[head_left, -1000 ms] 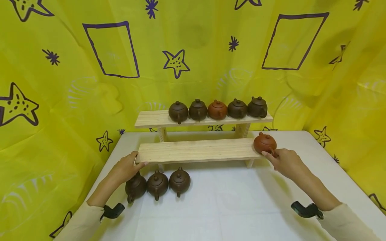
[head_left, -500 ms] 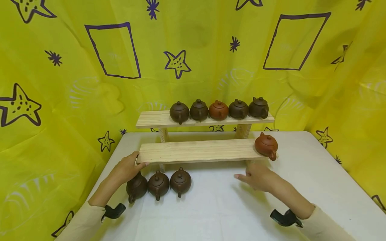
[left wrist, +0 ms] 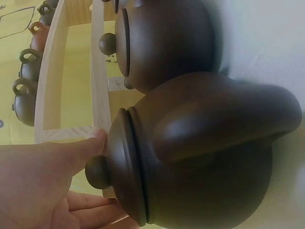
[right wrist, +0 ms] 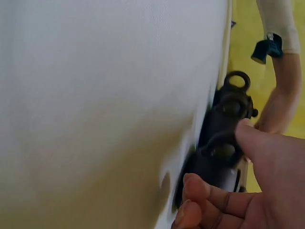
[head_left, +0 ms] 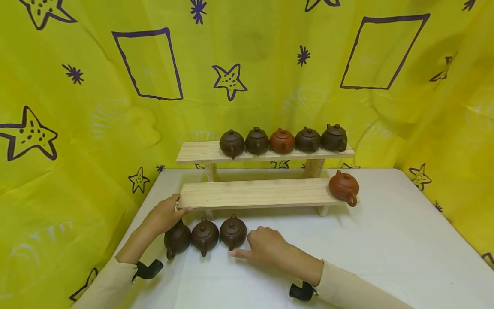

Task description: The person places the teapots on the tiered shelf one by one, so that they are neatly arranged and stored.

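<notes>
At its left end, the lower plank of the wooden shelf (head_left: pixel 251 194) is held by my left hand (head_left: pixel 164 214), thumb on the front edge and fingers behind. Below that hand stands a dark brown teapot (head_left: pixel 176 239), large in the left wrist view. Two more brown teapots follow to its right, a middle teapot (head_left: pixel 204 236) and a right-hand teapot (head_left: pixel 233 231). My right hand (head_left: pixel 268 246) is beside the right-hand one, thumb stretched out by its handle. In the right wrist view a gap shows between thumb and curled fingers (right wrist: pixel 224 202); contact with the teapot is unclear.
A reddish teapot (head_left: pixel 343 188) sits at the right end of the lower plank. Several teapots line the upper plank (head_left: pixel 197 151), one reddish teapot (head_left: pixel 282 141) among them. A white cloth (head_left: pixel 370 244) covers the table; a yellow patterned curtain (head_left: pixel 262 103) hangs behind.
My right hand has let go of the reddish teapot on the lower plank and moved left and nearer, to the right-hand brown teapot. The left hand keeps its hold on the shelf.
</notes>
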The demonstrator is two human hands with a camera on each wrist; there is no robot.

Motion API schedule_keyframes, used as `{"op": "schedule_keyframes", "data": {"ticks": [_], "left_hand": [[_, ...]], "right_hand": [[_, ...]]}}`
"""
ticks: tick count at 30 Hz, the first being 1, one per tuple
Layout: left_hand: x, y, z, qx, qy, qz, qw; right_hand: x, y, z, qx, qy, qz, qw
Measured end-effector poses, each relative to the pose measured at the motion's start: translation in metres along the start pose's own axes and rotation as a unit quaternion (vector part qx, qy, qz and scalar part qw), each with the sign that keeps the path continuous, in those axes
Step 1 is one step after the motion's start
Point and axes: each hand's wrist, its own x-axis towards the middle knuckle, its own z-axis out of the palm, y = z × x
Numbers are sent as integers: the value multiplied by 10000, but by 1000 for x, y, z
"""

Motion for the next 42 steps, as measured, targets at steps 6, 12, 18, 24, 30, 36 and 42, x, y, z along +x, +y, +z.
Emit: {"op": "schedule_keyframes", "data": {"ticks": [6, 12, 18, 24, 30, 36, 42], "left_hand": [[2, 2, 2, 9, -57, -116, 9999], [3, 2, 1, -11, -29, -66, 10000], [2, 4, 0, 1, -44, -112, 9999], [1, 4, -1, -44, -72, -187, 9998], [1, 2, 0, -60, -100, -193, 9997], [0, 1, -1, -37, -69, -77, 9999], [0, 1, -1, -46, -130, -101, 9999]], "right_hand": [[9, -16, 6, 2, 153, -47, 9999], [4, -12, 0, -72, 120, 100, 9999], [-1, 1, -16, 55, -285, 345, 9990], [3, 8, -13, 311, -606, 172, 9975], [5, 3, -2, 300, -422, -160, 9985], [1, 2, -1, 420, -367, -553, 9969], [-6, 7, 0, 465, -371, -810, 9949]]}}
